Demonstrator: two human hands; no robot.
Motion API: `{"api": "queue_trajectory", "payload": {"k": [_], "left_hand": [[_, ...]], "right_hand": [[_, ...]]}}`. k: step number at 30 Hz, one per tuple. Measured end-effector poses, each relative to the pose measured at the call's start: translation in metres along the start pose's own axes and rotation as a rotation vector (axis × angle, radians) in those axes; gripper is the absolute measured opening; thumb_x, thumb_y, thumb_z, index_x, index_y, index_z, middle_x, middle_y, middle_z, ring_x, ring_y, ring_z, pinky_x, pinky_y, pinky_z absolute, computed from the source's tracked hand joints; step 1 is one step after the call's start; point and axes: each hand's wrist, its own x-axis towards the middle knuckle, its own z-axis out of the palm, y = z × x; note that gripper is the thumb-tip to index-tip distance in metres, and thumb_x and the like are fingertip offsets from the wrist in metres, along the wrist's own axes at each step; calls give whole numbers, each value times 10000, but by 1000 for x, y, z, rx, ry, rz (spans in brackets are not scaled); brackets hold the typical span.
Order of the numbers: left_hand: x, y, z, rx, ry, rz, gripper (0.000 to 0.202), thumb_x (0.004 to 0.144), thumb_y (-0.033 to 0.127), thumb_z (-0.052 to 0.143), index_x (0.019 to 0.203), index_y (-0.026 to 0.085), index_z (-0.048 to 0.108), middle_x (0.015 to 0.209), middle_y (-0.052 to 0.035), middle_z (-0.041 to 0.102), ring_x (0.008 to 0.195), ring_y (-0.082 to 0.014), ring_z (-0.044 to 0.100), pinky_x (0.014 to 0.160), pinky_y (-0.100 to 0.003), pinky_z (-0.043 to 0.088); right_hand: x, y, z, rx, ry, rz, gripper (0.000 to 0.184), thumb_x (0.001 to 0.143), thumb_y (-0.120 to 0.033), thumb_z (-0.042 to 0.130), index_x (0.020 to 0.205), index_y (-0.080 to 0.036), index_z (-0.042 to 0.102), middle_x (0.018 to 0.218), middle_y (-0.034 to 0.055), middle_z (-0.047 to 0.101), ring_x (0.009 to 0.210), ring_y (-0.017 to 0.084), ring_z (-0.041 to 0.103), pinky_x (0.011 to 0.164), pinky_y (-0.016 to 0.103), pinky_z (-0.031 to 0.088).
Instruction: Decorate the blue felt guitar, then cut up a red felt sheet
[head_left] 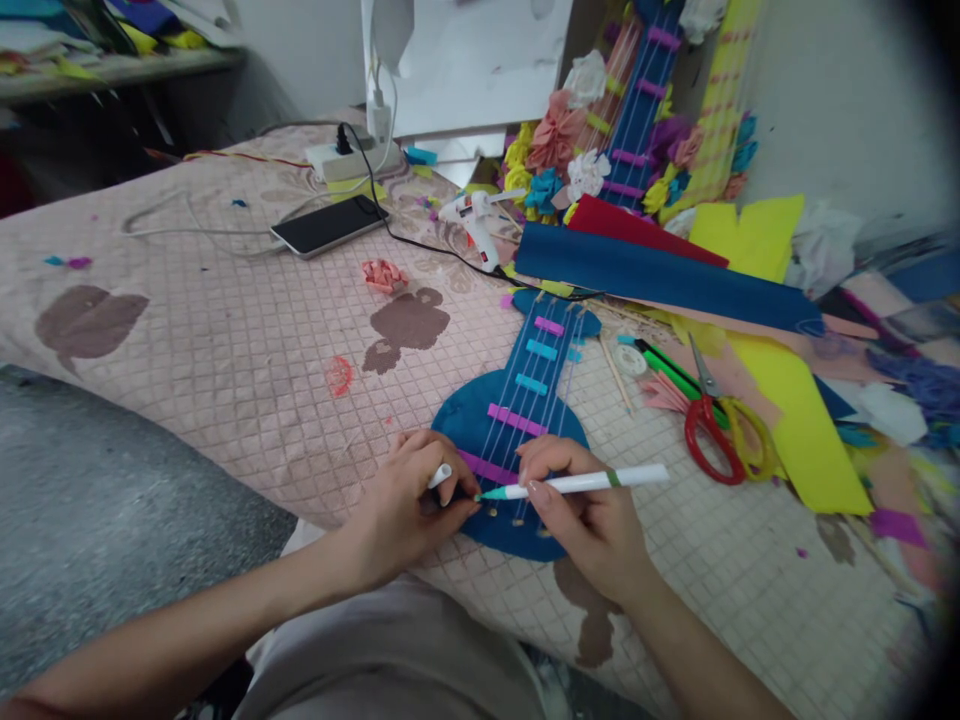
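Note:
A blue toy guitar (480, 405) lies on the patterned cloth, with pale strings along it and pink and light-blue strips across its neck and body. In my right hand (592, 515) is a white felt-tip pen (637, 478), held near its tip. The green nib points left and meets the lower body of the guitar, beside my left fingertips. My left hand (412, 495) is closed around a white pen cap (441, 476), and its thumb and forefinger pinch at the guitar's lower left. Whatever small thing lies between those fingertips is hidden.
Right of the guitar lie red-and-yellow scissors (712, 435), a green cutter (670, 370) and yellow paper (806, 430). Behind it are a glue gun (476, 225), a blue sheet (660, 275) and a phone (330, 226) on a cable. A pink paper flower (384, 275) sits left.

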Motion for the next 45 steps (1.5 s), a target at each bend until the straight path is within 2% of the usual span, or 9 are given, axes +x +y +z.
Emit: {"api": "queue_trajectory", "payload": {"k": [7,15,19,23,29,33,38,45], "left_hand": [[0,1,0,10,8,-1,297,764,111,635,661,201,371,801,-2,672,829,-176,586,766,-385,412],[0,-2,1,20,10,17,259,749,88,643,687,199,418,818,3,675,840,-174,582,776,-379,399],[0,-2,1,23,6,19,260,759,97,634,689,201,406,815,2,672,838,-177,581,786,-384,394],[0,0,0,17,-19,7,312,747,106,652,685,201,361,841,-2,680,865,-180,578,798,-388,386],[2,5,3,30,-22,17,348,703,93,688,700,204,358,887,11,688,901,-190,562,815,-397,375],[2,7,7,69,-18,19,342,690,71,676,703,204,362,865,26,693,932,-196,563,856,-417,344],[1,5,10,93,-22,-4,333,683,69,679,725,206,379,894,32,691,998,-205,548,886,-426,316],[1,6,14,138,1,-5,267,687,69,668,737,203,443,851,41,674,978,-187,557,902,-410,286]], "right_hand": [[-1,0,0,7,-7,4,60,890,-197,518,873,-238,557,814,1,565,800,159,561,780,344,450],[0,-2,0,-7,0,16,58,894,-208,520,859,-237,556,813,6,571,829,167,570,748,332,463],[0,-3,-8,23,67,2,65,900,-222,517,872,-244,572,802,11,578,829,172,586,687,307,482],[-9,-1,-19,-20,109,24,107,910,-248,513,970,-262,600,883,29,609,899,187,591,661,291,486],[-22,0,-19,6,52,57,114,912,-217,507,966,-269,592,812,10,595,932,185,584,723,301,475],[-21,-2,-15,-26,-3,-10,116,891,-182,518,944,-253,592,858,16,596,910,185,574,779,345,458],[-18,-2,-13,-104,-35,-100,133,855,-132,531,917,-239,579,798,3,596,871,184,547,845,402,431],[-14,0,-10,-144,-72,-131,127,839,-108,532,886,-221,565,782,0,590,807,167,526,826,401,429]]}}
